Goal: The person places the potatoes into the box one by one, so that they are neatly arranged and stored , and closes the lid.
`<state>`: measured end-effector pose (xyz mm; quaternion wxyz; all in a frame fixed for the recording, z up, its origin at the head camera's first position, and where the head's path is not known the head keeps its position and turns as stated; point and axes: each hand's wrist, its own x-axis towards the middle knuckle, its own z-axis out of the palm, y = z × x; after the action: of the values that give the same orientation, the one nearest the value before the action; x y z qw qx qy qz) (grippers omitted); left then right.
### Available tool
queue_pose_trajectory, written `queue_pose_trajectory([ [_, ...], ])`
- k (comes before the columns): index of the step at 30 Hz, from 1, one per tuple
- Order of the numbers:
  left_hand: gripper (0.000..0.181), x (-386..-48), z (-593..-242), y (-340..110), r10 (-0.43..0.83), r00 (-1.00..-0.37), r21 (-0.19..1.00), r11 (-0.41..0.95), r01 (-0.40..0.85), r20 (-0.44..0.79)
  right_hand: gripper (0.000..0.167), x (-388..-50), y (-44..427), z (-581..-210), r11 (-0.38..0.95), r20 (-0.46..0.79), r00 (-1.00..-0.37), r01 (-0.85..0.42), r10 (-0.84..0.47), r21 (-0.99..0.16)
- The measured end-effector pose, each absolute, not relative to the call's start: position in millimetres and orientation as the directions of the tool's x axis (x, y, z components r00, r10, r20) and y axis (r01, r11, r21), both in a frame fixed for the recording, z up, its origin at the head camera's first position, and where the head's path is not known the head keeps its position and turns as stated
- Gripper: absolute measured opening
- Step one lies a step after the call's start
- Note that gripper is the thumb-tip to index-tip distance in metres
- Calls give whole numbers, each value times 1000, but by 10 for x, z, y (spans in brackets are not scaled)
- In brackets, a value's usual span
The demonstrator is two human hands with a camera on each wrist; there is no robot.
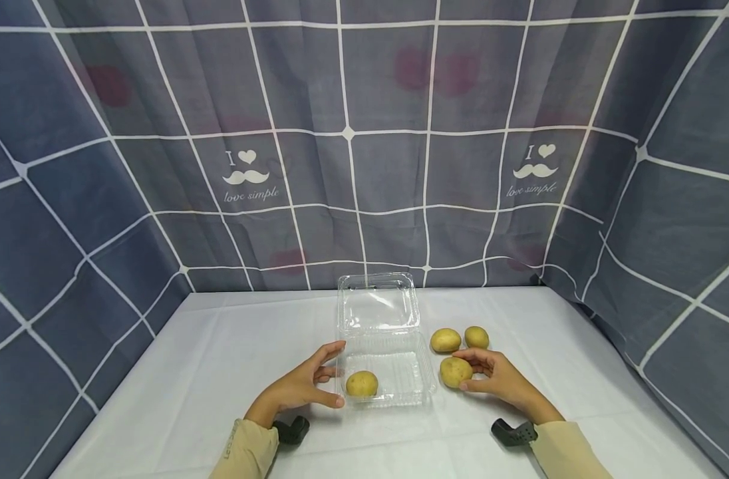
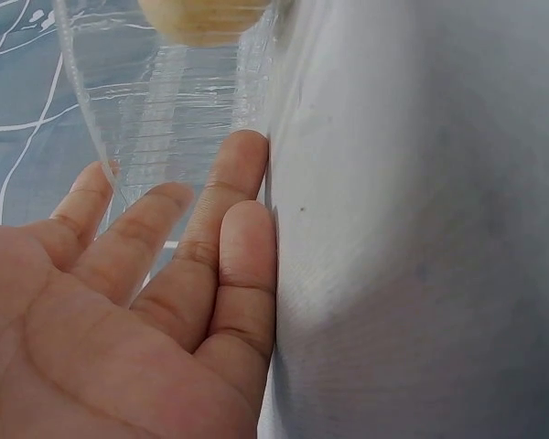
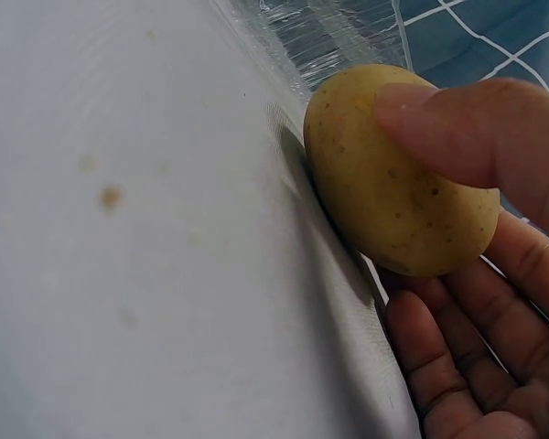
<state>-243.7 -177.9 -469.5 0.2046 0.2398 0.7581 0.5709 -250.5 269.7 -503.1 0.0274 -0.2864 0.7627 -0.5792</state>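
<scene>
A clear plastic clamshell container (image 1: 400, 372) lies on the white cloth with its lid (image 1: 379, 306) raised at the back. Inside its front left part is one potato (image 1: 361, 384), which the left wrist view shows through the clear wall. My left hand (image 1: 298, 386) rests along the container's left side, fingers extended and thumb apart, gripping nothing. To the right of the container, my right hand (image 1: 499, 382) pinches another potato (image 1: 455, 372) between thumb and fingers. In the right wrist view that potato (image 3: 393, 183) is at or just above the cloth; I cannot tell which.
Two more potatoes, a larger one (image 1: 445, 340) and a smaller one (image 1: 477, 336), lie just behind the right hand. White cloth (image 1: 251, 332) covers the table. Dark checked curtains (image 1: 388, 173) hang at the back and both sides.
</scene>
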Motion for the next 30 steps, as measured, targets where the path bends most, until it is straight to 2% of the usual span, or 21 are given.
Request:
queue_pose_trajectory([
  [12,113,-2451,-4715,-1795,599,-800,966,227,122,-40,54,-2514,2681,-5084,182,290,-857,-395,-425,-900],
  [21,111,-2441,-4714,-1789,598,-801,968,219,124,-33,54,-2505,2686,-5032,121,326,-842,-412,-430,-903],
  [30,108,-2444,-4718,-1784,614,-789,971,200,127,-23,55,-2478,2647,-4976,135,291,-882,-361,-372,-923],
])
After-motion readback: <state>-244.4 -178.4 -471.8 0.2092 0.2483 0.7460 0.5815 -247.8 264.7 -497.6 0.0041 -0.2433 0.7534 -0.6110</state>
